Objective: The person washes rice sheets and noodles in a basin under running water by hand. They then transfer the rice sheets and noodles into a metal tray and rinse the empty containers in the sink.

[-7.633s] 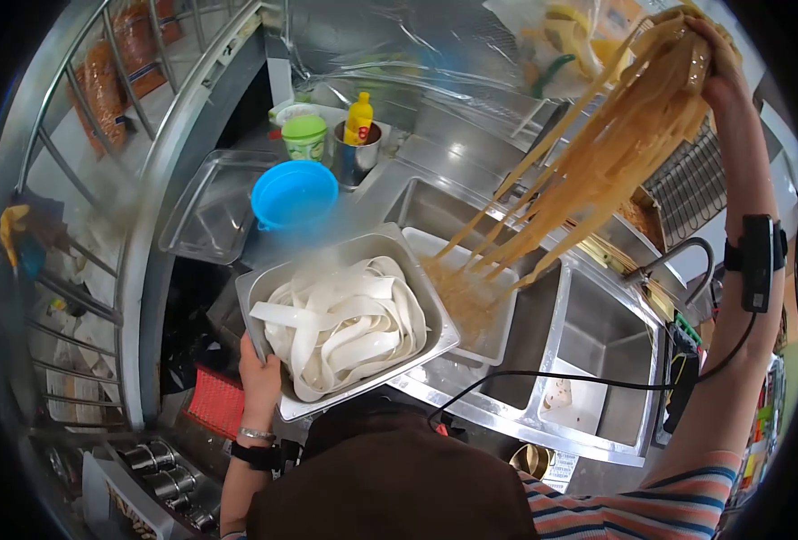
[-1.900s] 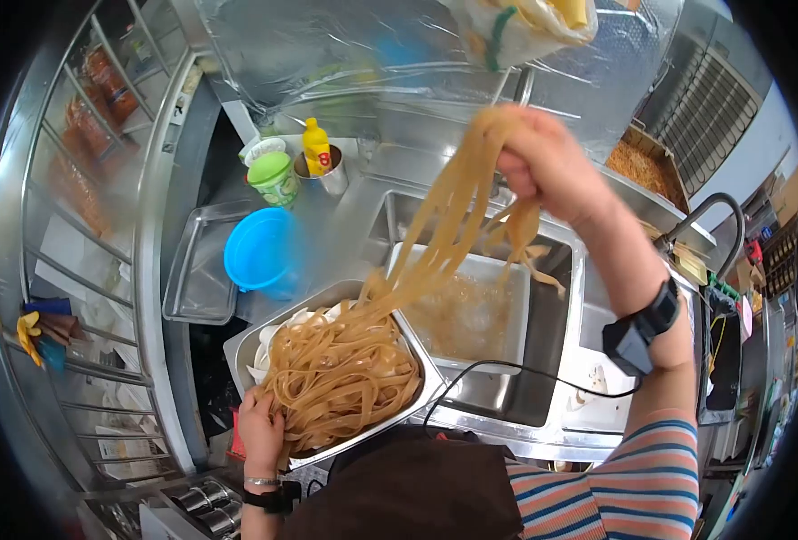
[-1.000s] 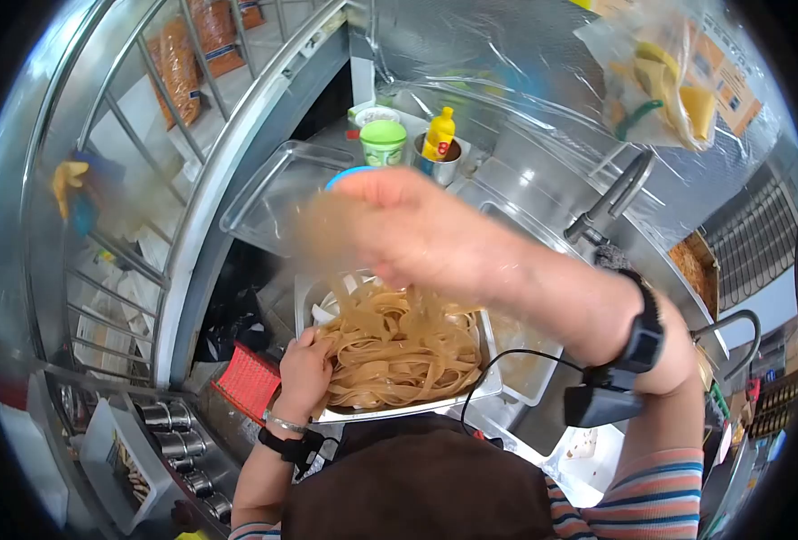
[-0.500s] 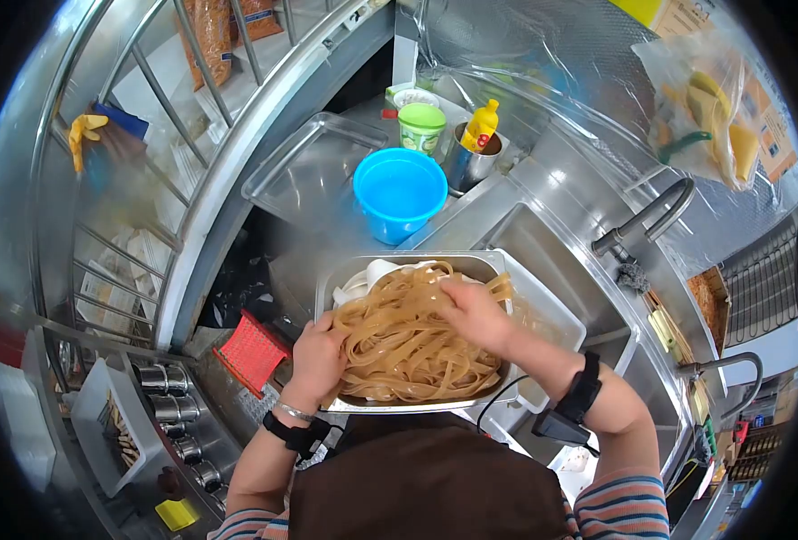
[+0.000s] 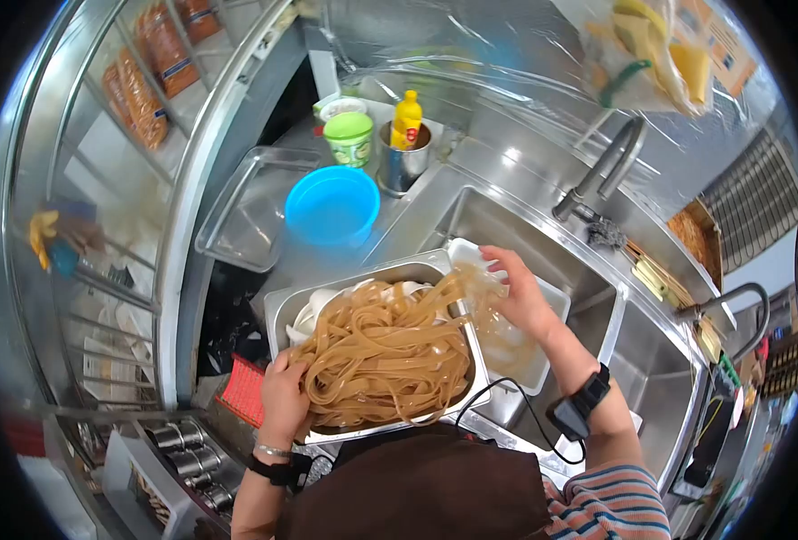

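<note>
Wide brown flat noodles (image 5: 381,351) fill a rectangular metal pan (image 5: 363,437) in front of my body. White pieces (image 5: 304,322) lie at the far left of the pan. My left hand (image 5: 284,394) grips the pan's left side, its fingertips against the noodles. Over the right rim some noodles trail into a white tray (image 5: 543,360) holding more of them. My right hand (image 5: 523,299) is above that tray, fingers apart, beside the trailing noodles. Whether it touches them is hard to see.
A blue tub (image 5: 331,207), a clear plastic lid (image 5: 251,216), a green-lidded cup (image 5: 348,137) and a metal pot (image 5: 403,162) with a yellow bottle (image 5: 407,121) stand beyond the pan. Sinks (image 5: 516,225) with a faucet (image 5: 597,184) are on the right. A red basket (image 5: 243,391) is at left.
My right hand has moved right, off the noodle pile to over the white tray, and its fingers have spread. Noodles now trail over the rim. The camera view has shifted; my left hand stays at the pan.
</note>
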`<state>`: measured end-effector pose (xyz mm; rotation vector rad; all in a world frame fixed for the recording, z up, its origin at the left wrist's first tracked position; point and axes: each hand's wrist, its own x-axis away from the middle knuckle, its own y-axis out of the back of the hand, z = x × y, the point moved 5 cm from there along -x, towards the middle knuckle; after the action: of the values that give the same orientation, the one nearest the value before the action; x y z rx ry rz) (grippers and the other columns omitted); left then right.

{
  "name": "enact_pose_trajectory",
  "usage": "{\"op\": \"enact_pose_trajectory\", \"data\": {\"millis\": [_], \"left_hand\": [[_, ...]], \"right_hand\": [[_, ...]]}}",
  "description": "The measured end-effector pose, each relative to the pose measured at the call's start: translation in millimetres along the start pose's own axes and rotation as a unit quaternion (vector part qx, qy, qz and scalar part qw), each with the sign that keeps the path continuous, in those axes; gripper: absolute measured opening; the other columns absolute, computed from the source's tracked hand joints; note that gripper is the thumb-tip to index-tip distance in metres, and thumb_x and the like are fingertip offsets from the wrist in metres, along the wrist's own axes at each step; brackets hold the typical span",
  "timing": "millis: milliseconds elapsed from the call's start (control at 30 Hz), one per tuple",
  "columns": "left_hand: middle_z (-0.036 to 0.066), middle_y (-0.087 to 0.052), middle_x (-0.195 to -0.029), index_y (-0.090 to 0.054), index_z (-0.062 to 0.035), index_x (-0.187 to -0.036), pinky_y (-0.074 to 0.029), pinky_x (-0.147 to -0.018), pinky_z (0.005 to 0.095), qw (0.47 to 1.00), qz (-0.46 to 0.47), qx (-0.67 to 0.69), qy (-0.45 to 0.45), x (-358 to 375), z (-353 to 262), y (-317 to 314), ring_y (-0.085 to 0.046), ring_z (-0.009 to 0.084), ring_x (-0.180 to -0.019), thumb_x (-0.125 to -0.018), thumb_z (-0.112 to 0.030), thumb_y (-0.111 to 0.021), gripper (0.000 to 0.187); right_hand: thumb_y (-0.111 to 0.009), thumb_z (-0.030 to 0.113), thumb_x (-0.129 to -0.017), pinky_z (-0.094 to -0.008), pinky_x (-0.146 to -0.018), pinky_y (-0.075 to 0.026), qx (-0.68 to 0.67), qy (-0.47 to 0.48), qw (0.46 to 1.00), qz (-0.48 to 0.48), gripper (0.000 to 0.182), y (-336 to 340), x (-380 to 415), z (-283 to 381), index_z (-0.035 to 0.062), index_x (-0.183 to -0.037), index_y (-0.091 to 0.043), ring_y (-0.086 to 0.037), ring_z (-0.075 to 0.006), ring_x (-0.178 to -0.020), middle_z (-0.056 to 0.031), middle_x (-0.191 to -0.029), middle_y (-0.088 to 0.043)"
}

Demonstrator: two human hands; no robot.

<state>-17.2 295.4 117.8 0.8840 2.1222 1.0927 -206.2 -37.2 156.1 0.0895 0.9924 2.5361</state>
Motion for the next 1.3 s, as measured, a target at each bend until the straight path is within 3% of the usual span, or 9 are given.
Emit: {"op": "enact_pose_trajectory", "data": {"millis": [267, 467, 533, 767, 833, 900, 967, 1033, 1300], "left_hand": [[0.015, -0.062, -0.107, -0.067, -0.0032, -0.095, -0.048, -0.082, 0.0395, 1.000, -0.003, 0.003, 0.001, -7, -15, 4, -0.059, 0.0354, -0.095, -0.071, -0.005, -0.070, 0.025], [0.014, -0.061, -0.105, -0.066, -0.0037, -0.095, -0.048, -0.081, 0.0393, 1.000, 0.003, -0.007, -0.009, -7, -11, 1, -0.059, 0.0348, -0.095, -0.069, -0.002, -0.070, 0.027], [0.013, -0.061, -0.105, -0.066, -0.0041, -0.095, -0.048, -0.081, 0.0393, 1.000, 0.001, -0.011, -0.005, -6, -10, 2, -0.059, 0.0346, -0.095, -0.068, -0.001, -0.069, 0.028], [0.013, -0.061, -0.107, -0.066, -0.0042, -0.096, -0.048, -0.081, 0.0400, 1.000, 0.005, 0.003, -0.007, -4, -12, 5, -0.058, 0.0354, -0.095, -0.069, 0.001, -0.067, 0.028], [0.013, -0.061, -0.107, -0.066, -0.0042, -0.096, -0.049, -0.080, 0.0408, 1.000, -0.013, -0.003, -0.008, -3, -14, 7, -0.058, 0.0362, -0.094, -0.069, 0.002, -0.065, 0.028], [0.013, -0.061, -0.108, -0.066, -0.0042, -0.097, -0.049, -0.079, 0.0415, 1.000, -0.014, -0.015, -0.010, -1, -9, 6, -0.058, 0.0361, -0.092, -0.070, 0.001, -0.064, 0.027], [0.013, -0.061, -0.107, -0.067, -0.0045, -0.097, -0.049, -0.078, 0.0415, 1.000, -0.002, -0.015, -0.004, -2, -10, 5, -0.058, 0.0356, -0.091, -0.071, 0.000, -0.064, 0.027], [0.013, -0.060, -0.107, -0.067, -0.0046, -0.097, -0.049, -0.077, 0.0413, 1.000, -0.008, -0.021, -0.011, -1, -6, 3, -0.058, 0.0351, -0.091, -0.071, -0.001, -0.064, 0.027], [0.012, -0.060, -0.108, -0.067, -0.0057, -0.096, -0.049, -0.078, 0.0419, 0.999, -0.006, -0.033, 0.001, 1, -6, 4, -0.058, 0.0356, -0.090, -0.068, -0.001, -0.065, 0.028]], "right_hand": [[-0.066, 0.002, -0.075, -0.0409, -0.098, -0.044, 0.000, 0.062, 0.991, -0.122, 0.065, -59, -32, -66, 0.0121, -0.136, -0.044, -0.051, -0.0345, -0.119, -0.0187, -0.129, -0.050], [-0.055, 0.013, -0.088, -0.0375, -0.080, -0.050, -0.175, -0.217, 0.956, 0.092, 0.023, -19, -13, -61, 0.0044, -0.108, -0.062, -0.064, -0.0289, -0.088, -0.0140, -0.092, -0.065], [-0.056, 0.014, -0.088, -0.0340, -0.074, -0.049, 0.029, -0.014, 0.999, 0.016, 0.021, 19, -27, -36, 0.0024, -0.104, -0.061, -0.062, -0.0207, -0.080, -0.0115, -0.088, -0.063], [-0.053, 0.009, -0.088, -0.0190, -0.057, -0.036, -0.181, 0.013, 0.975, 0.124, 0.021, 72, -49, 147, 0.0059, -0.107, -0.060, -0.044, -0.0022, -0.066, 0.0055, -0.078, -0.053], [-0.052, 0.015, -0.087, -0.0283, -0.069, -0.046, -0.156, 0.045, 0.981, 0.102, 0.020, 75, -55, 195, 0.0004, -0.098, -0.062, -0.055, -0.0134, -0.075, -0.0070, -0.080, -0.061], [-0.054, 0.012, -0.090, -0.0180, -0.055, -0.037, -0.184, 0.102, 0.970, 0.119, 0.016, 79, -56, 246, 0.0063, -0.103, -0.062, -0.046, -0.0015, -0.066, 0.0059, -0.074, -0.053], [-0.056, 0.016, -0.091, -0.0176, -0.056, -0.038, -0.029, 0.357, 0.932, -0.056, 0.014, 93, -60, 288, 0.0058, -0.098, -0.063, -0.050, -0.0016, -0.068, 0.0061, -0.073, -0.055], [-0.058, 0.018, -0.092, -0.0169, -0.056, -0.039, 0.325, 0.306, 0.893, -0.047, 0.014, 113, -55, 342, 0.0064, -0.097, -0.064, -0.052, -0.0017, -0.071, 0.0063, -0.075, -0.056], [-0.058, 0.013, -0.087, -0.0244, -0.058, -0.044, 0.219, 0.450, 0.846, -0.182, 0.012, 160, -37, 378, 0.0046, -0.094, -0.063, -0.058, -0.0098, -0.073, -0.0009, -0.077, -0.059]]}}
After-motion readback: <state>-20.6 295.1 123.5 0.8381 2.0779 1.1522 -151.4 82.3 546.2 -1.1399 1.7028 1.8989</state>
